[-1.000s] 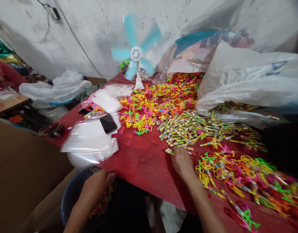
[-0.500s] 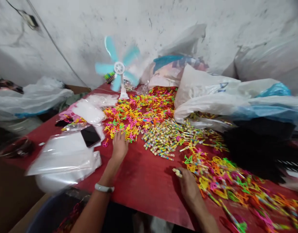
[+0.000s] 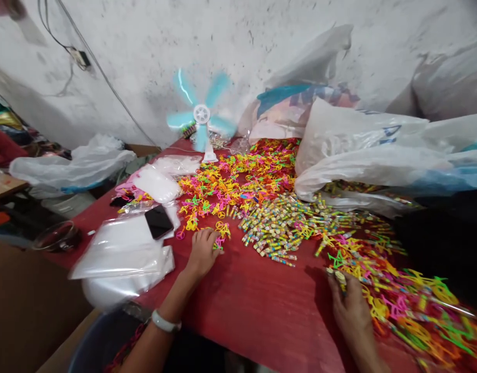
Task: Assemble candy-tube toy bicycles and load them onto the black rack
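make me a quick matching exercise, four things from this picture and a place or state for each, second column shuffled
Column one
1. left hand
2. right hand
3. phone
4. fan

Column two
A. lying on clear plastic sleeves
B. holding patterned tubes
C. has turquoise blades
D. at the near edge of bright plastic pieces

Pairs: 1-D, 2-B, 3-A, 4-C

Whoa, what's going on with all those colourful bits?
Someone is handling little things at a red table. Their left hand is at the near edge of some bright plastic pieces; I can't tell if it grips any. Their right hand holds a few small patterned tubes. A pile of similar tubes lies between the hands, farther back.
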A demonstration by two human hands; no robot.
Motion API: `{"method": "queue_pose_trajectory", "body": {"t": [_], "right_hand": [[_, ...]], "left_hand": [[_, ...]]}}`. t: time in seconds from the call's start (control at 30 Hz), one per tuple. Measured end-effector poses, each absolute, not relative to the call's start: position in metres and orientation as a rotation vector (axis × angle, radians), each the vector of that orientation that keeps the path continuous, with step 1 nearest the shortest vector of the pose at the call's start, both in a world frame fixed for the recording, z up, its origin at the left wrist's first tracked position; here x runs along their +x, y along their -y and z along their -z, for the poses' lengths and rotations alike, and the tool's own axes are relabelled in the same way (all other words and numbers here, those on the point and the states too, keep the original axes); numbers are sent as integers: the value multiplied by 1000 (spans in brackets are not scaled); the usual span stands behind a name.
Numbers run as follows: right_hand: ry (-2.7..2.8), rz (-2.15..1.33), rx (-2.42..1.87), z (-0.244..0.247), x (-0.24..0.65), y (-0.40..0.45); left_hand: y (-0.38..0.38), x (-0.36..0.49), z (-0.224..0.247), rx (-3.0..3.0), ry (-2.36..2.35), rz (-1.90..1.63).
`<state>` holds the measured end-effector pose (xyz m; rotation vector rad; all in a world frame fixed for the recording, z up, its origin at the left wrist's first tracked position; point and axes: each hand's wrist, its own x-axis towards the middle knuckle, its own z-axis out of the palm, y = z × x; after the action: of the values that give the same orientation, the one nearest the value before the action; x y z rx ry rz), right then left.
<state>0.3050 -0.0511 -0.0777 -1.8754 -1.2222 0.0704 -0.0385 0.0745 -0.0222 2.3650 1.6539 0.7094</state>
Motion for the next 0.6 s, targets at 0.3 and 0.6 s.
{"method": "queue_pose_trajectory", "body": {"t": [0.3, 0.6], "right_hand": [[1284, -48, -1840, 74, 301, 55], [1302, -47, -1858, 75, 295, 60]], "left_hand": [[-40, -60, 9, 2253, -1342, -791], [-24, -85, 12, 2314, -1555, -807]]}}
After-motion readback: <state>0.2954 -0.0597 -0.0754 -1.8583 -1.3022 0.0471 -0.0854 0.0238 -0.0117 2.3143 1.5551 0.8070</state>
